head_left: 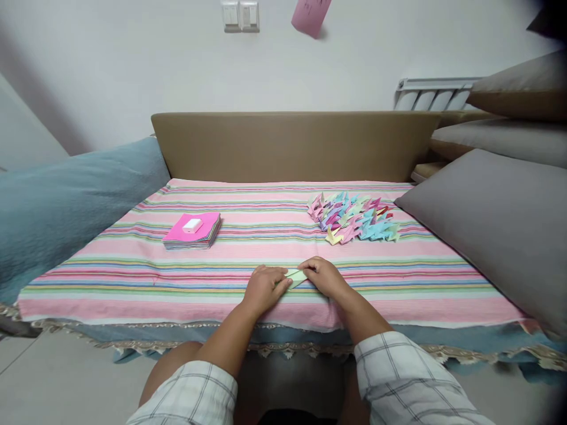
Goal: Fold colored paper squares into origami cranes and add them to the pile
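A small pale green folded paper (295, 276) lies on the striped cloth (133, 277) near the front edge. My left hand (264, 287) presses on its left side with curled fingers. My right hand (324, 275) pinches its right side, fingers bent over the paper. Both hands touch the same piece. Farther back on the right lies a pile of several folded paper shapes (352, 217) in pink, blue, green and purple. At the back left sits a stack of square coloured paper sheets (193, 231), pink on top, with a small white block (192, 225) on it.
A grey cushion (496, 230) leans at the right edge, with more cushions (509, 139) behind it. A blue blanket (57, 206) rises on the left. A tan headboard (287, 144) runs along the back wall.
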Demonstrator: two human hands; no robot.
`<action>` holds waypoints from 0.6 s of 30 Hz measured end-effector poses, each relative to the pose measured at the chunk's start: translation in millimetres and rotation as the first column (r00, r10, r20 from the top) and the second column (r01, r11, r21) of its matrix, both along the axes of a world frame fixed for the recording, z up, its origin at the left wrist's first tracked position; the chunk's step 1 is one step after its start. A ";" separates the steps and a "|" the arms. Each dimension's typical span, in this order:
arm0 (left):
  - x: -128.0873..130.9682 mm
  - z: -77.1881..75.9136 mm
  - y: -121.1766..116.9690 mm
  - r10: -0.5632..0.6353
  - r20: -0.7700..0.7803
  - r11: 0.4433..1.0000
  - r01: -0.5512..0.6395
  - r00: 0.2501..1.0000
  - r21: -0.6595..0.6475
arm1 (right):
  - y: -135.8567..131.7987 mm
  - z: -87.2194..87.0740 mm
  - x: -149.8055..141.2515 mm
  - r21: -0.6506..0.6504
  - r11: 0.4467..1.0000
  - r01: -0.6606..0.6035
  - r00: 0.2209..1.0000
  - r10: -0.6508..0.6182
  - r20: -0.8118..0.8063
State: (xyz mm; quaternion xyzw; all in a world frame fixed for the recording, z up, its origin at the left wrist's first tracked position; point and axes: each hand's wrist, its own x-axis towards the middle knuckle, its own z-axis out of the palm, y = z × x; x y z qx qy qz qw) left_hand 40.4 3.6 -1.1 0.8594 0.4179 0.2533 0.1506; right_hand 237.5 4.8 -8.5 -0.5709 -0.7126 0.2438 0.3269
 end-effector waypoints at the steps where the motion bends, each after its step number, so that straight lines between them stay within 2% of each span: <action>1: 0.7 0.0 -0.4 0.016 0.007 1.000 -0.016 1.000 -0.014 | 0.4 -0.6 1.4 0.000 1.000 -0.014 1.000 0.014 0.011; 9: 4.0 -2.9 -3.3 0.128 0.069 0.989 -0.122 0.989 -0.088 | -0.4 0.9 7.0 0.003 0.998 -0.057 0.996 0.057 0.063; 14: 4.6 -5.7 -2.6 0.171 0.083 0.981 -0.161 0.982 -0.110 | -3.4 3.7 8.4 -0.005 0.992 -0.124 0.992 0.124 0.003; 18: 4.8 -6.8 -2.7 0.175 0.074 0.979 -0.165 0.982 -0.123 | -4.2 1.1 7.2 -0.002 0.993 -0.117 0.993 0.117 -0.013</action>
